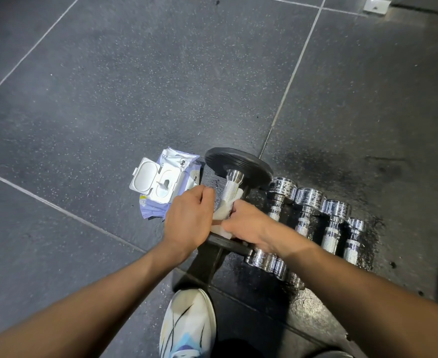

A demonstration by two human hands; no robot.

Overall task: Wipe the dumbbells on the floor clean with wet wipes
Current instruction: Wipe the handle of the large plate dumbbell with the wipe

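Note:
A big dumbbell (pixel 234 166) with black plates and a knurled steel handle lies on the dark floor, its far plate tilted up. A white wet wipe (pixel 223 213) is wrapped around the handle. My left hand (pixel 187 218) and my right hand (pixel 251 226) both grip the wipe on the handle, fingers curled, one on each side. The near plate is mostly hidden under my hands and wrists. Several small chrome dumbbells (pixel 308 213) lie side by side just right of it. A wet wipe pack (pixel 161 184) with its white lid flipped open lies left of the big dumbbell.
My shoe (pixel 187 324), white with blue and black marks, stands at the bottom centre next to the near plate. The floor is dark speckled rubber tiles with pale seams (pixel 287 86). A wet patch darkens the floor around the chrome dumbbells. A white bracket (pixel 375 5) sits at the top right.

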